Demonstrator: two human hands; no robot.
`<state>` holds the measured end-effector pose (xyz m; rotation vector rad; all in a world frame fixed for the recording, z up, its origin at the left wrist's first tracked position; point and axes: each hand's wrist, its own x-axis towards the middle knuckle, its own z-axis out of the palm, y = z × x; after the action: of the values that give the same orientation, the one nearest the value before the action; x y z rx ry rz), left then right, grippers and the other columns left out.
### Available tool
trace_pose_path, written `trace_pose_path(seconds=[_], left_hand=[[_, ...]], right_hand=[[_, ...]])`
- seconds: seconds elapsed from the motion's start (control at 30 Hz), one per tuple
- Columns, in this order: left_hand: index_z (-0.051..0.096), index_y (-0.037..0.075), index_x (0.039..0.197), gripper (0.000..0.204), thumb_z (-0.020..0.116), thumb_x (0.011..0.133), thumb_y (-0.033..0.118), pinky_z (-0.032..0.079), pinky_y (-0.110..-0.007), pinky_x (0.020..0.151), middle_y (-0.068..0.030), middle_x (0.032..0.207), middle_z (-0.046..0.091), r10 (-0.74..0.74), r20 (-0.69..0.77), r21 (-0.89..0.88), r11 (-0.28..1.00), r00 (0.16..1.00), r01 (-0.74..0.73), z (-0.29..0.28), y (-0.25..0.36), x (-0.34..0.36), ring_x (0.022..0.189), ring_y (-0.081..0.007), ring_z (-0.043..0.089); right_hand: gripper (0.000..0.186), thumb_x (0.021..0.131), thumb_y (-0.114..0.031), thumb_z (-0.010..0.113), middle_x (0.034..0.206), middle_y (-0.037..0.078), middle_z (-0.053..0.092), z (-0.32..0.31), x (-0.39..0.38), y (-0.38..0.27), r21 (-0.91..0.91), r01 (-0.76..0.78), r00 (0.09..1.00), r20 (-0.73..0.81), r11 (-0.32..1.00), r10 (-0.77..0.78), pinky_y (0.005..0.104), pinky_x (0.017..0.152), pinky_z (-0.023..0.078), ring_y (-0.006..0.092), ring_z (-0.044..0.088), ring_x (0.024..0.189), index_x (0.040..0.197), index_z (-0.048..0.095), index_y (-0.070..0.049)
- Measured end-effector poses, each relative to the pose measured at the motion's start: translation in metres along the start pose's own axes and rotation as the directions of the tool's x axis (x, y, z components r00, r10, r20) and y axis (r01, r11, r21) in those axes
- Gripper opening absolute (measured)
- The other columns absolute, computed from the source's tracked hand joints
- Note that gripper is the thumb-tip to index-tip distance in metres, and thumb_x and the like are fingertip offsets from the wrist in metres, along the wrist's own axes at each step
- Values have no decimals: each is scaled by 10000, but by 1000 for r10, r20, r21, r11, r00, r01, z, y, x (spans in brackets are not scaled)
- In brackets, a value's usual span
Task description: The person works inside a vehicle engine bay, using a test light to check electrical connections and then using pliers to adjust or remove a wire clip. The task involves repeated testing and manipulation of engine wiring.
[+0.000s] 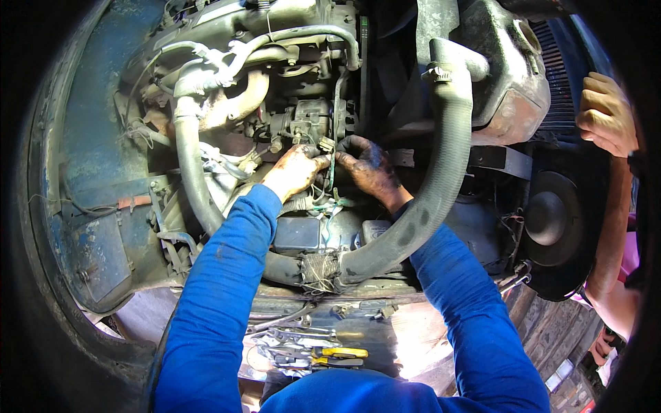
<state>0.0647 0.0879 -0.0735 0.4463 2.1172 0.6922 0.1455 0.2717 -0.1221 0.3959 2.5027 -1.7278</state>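
Observation:
Deep in an engine bay, both hands meet beside a thin green wire (pixel 332 173) in front of the alternator-like metal unit (pixel 311 118). My left hand (pixel 297 170), smudged with grime, pinches a small pale connector (pixel 326 144) at the wire. Just right of it, my blackened right hand (pixel 374 172) has its thumb and forefinger curled toward the same spot. Whatever lies between those right fingertips is too small to make out. A thick ribbed hose (pixel 441 175) arches around the right forearm and passes beneath both arms, with a wrapped joint (pixel 319 272) at its lowest part.
Metal pipes (pixel 189 138) rise left of the hands. Below the bay's front edge lie pliers with yellow handles (pixel 341 356) and several metal tools. At the right, another person's hand (pixel 607 115) rests by the radiator grille (pixel 551 82), near a round black housing (pixel 551 217).

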Motion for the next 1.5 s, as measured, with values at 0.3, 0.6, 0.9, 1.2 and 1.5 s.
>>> trace_pose_path(seconds=[0.3,0.6,0.9,1.2,1.5], left_hand=[[661,165,1311,364,474,1044,326,447,-402,1057,-210,1271,622,261,-1,325,913,965,-247,10,-16,4,1210,-363,580],[661,21,1230,374,552,993,289,508,-440,931,-259,1112,670,370,-100,366,877,924,-311,15,-19,4,1056,-376,650],[670,-77,923,384,649,899,306,539,-465,767,-311,890,674,190,-250,153,976,949,-155,37,-21,24,870,-439,675],[653,-78,836,433,634,925,345,526,-468,737,-271,773,646,258,-239,331,928,936,-171,50,-35,39,781,-425,652],[722,-22,853,418,511,1015,300,531,-457,721,-215,773,685,371,-251,415,876,894,-247,36,-8,17,739,-385,672]], right_hand=[[193,926,-185,673,865,74,689,3,1,-1,78,4,999,32,997,-6,319,760,497,137,601,799,1020,670,-17],[213,940,-220,651,855,113,674,-4,-1,-13,-56,46,998,42,997,-43,348,751,495,185,613,793,998,654,-15],[244,953,-226,619,884,162,675,11,-3,-5,-135,-45,991,-129,990,28,375,771,490,242,633,818,1018,631,9],[242,962,-191,609,923,147,680,14,-1,-7,-76,-118,988,-113,990,109,373,802,484,232,614,853,1042,619,37],[390,971,-199,609,1177,215,673,14,-8,-16,-28,-194,978,-82,981,191,379,980,476,282,633,1105,1255,582,67]])
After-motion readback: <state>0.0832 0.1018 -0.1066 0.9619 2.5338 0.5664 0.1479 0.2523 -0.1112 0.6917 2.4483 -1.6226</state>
